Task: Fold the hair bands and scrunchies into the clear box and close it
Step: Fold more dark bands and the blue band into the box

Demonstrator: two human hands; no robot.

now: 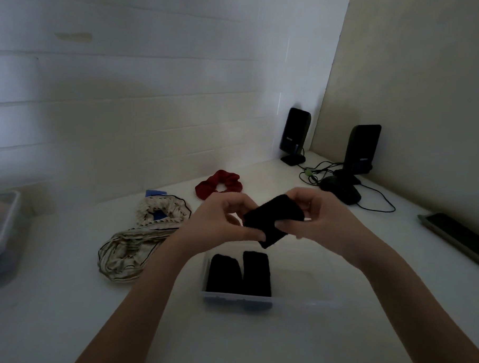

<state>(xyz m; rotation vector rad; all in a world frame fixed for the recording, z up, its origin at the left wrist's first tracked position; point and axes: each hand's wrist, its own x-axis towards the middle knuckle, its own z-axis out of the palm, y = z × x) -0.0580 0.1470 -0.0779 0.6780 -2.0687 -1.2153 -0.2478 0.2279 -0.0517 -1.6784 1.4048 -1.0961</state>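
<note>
From the head camera, both hands meet above the white desk (pixel 63 297) and share one black hair band (pixel 272 219), folded into a flat pad. The left hand (pixel 220 221) pinches its lower left edge between thumb and fingers, and the right hand (pixel 322 215) grips its upper right end, so the band hangs tilted in the air just above the far rim of the clear box (pixel 296 301).

The box sits open on the desk right below the hands. Two more folded black bands (pixel 240 273) lie side by side in its left part; the right part looks bare, though the dim light makes that hard to judge.

To the left of the box lies a cream striped scrunchie (pixel 128 254), and another cream striped scrunchie (pixel 165 211) rests just behind it on something blue. A red scrunchie (pixel 219 184) lies farther back, near the wall. Two black speakers (pixel 294 135) stand in the right corner with their cables trailing over the desk.
</note>
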